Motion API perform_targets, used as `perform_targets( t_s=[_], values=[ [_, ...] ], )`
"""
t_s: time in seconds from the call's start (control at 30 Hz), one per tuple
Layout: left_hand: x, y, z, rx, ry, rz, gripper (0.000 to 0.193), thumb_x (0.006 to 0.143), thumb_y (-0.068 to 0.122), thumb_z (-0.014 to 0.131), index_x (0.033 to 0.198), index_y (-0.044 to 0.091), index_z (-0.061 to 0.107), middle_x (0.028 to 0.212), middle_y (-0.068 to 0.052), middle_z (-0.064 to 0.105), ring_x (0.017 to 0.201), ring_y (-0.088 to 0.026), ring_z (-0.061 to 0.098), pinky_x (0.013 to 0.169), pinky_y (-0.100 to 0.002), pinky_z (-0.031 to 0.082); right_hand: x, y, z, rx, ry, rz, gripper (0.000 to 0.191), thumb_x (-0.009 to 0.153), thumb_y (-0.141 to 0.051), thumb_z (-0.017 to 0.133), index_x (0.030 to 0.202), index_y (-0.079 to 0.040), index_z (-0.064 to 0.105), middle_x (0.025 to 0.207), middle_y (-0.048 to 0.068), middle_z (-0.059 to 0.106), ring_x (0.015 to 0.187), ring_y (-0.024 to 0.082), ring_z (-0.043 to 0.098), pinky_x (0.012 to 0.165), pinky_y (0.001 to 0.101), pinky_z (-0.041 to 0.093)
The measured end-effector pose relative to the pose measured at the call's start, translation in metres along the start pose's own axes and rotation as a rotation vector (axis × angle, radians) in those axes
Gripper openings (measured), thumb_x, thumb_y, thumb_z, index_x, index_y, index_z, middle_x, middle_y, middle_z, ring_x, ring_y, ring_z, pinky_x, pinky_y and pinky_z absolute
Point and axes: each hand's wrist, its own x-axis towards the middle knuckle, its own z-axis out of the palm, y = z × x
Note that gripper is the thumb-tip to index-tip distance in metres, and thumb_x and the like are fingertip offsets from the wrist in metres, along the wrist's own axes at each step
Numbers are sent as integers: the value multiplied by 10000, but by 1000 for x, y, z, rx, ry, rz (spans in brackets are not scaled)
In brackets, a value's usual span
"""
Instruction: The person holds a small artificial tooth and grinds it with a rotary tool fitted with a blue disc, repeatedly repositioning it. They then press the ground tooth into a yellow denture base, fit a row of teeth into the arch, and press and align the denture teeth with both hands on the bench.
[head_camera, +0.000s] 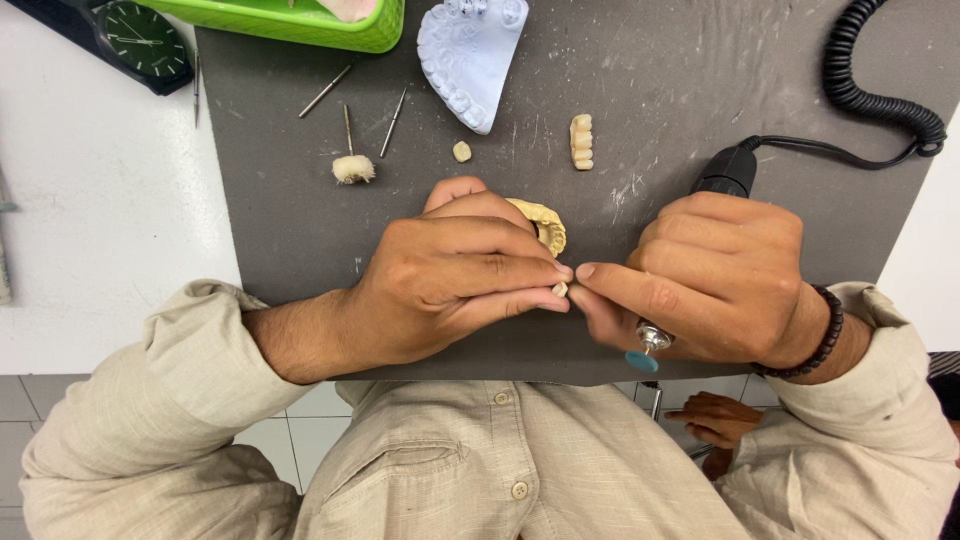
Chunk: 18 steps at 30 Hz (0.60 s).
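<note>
Two hands meet over the grey mat (300, 230) on the tabletop. Left hand (450, 275) pinches a small tooth-coloured piece (560, 289) at its fingertips, a yellow dental cast (545, 222) behind it at 12 o'clock. Right hand (715, 275) is closed around a rotary handpiece (728, 172), its blue polishing wheel (641, 361) at 5 o'clock of the piece, not touching. Judged step: inspection between polishing passes; bringing wheel to piece would call for a steady pinch.

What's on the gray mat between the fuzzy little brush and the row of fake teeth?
In the head view, one small single tooth lies between the brush and the row of teeth.
</note>
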Motion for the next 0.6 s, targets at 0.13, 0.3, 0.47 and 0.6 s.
perform_targets(
  t_s=[0.13,0.3,0.47,0.6],
  values=[
    [-1,1,0,-13,-11,16,238,907,222,865,1093,109,768,1049,-2,753,1039,-167,697,952,-333,467,2,-3,1,-70,-3,70,543,716,-503,902,686,-60,591,565,34,487,475,199,491,474,317,410],
    [-2,1,1,-27,-50,55,231,924,209,859,1113,110,771,1063,5,760,1063,-158,695,974,-336,445,2,-2,12,-143,-28,106,697,719,-641,873,561,-111,449,513,-2,364,429,165,396,430,308,334],
    [-4,-1,3,-16,-61,61,239,915,213,858,1112,112,769,1046,4,755,1055,-159,688,967,-355,433,2,-4,16,-134,-66,118,673,779,-584,915,577,-128,463,531,-13,393,451,156,413,440,312,334],
    [-2,-1,-1,17,-88,70,237,909,193,860,1094,76,769,1032,-18,749,1028,-180,687,943,-373,420,1,-2,18,-124,-80,114,657,804,-590,905,597,-135,478,542,-21,408,461,146,426,445,304,337]
  ],
)
